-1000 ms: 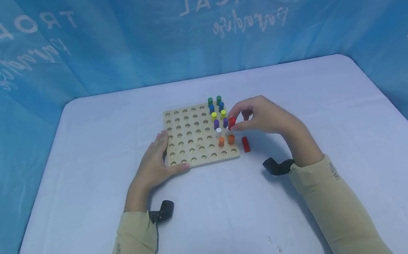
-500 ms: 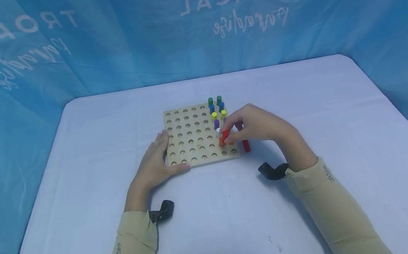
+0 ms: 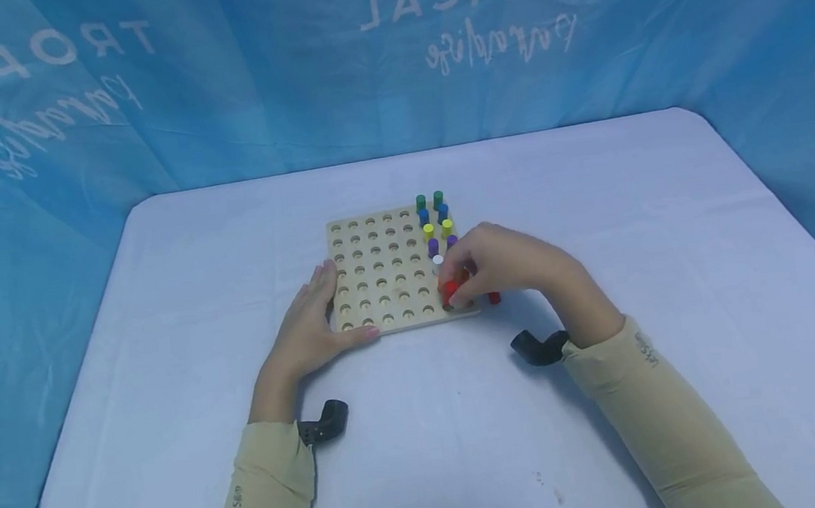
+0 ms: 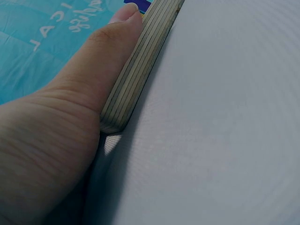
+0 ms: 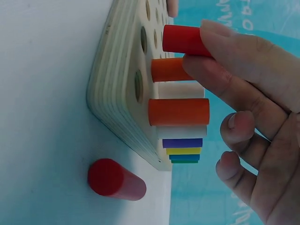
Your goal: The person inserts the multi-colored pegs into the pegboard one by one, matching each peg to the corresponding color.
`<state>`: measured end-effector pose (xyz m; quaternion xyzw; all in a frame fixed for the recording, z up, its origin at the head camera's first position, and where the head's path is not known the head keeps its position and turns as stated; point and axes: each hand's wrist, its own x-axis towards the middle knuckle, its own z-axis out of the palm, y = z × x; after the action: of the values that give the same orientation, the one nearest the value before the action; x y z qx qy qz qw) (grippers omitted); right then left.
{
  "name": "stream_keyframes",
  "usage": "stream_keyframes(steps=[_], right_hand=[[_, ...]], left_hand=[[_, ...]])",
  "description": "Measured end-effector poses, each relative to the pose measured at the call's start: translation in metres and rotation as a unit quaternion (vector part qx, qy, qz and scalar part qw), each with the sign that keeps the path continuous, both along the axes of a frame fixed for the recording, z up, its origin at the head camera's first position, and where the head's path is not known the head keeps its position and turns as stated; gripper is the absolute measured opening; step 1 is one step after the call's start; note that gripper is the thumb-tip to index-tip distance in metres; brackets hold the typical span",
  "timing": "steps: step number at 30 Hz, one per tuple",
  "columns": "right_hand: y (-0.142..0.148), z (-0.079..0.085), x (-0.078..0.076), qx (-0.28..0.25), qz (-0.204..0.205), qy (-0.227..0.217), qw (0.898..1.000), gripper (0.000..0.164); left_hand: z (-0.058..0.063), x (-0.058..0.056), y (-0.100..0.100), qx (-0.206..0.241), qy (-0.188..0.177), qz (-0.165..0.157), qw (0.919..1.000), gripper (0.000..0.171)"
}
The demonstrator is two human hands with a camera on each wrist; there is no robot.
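My right hand (image 3: 509, 257) pinches a red peg (image 5: 183, 39) between thumb and index finger. The peg stands upright just above the front row of the wooden pegboard (image 3: 395, 308), its lower end apart from the board in the right wrist view. My left hand (image 3: 303, 329) rests at the board's front left corner, fingers along the left side and the thumb (image 4: 103, 58) straight against the front edge. Orange pegs (image 5: 178, 112) stand in holes near the right hand. Beside the board's right edge, a second red peg (image 5: 117, 180) lies on the table.
Two columns of pegs fill the board's right side: green (image 3: 420, 202), blue (image 3: 423, 218), yellow (image 3: 428, 232), purple (image 3: 433, 248) and white (image 3: 438, 261). A white cloth covers the table (image 3: 413, 438). Blue printed curtains (image 3: 267, 77) hang behind it.
My right hand has carried the red peg toward me and slightly left, from beside the white pegs to the front row. The left hand and the board have stayed in place.
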<state>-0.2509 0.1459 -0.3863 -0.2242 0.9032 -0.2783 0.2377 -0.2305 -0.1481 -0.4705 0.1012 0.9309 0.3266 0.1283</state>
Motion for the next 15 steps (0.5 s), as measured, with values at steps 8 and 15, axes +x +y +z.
stream_keyframes(steps=[8,15], right_hand=[[-0.0022,-0.0053,-0.0003,0.008,0.002,0.002,1.000,0.012],[-0.0073,-0.0063,0.0012,0.027,0.017,0.008,0.999,0.009]], left_hand=[[0.0013,0.0003,0.0001,-0.002,0.002,-0.004,1.0000,0.131],[0.0007,0.0003,-0.0003,-0.001,0.002,-0.003,1.0000,0.133]])
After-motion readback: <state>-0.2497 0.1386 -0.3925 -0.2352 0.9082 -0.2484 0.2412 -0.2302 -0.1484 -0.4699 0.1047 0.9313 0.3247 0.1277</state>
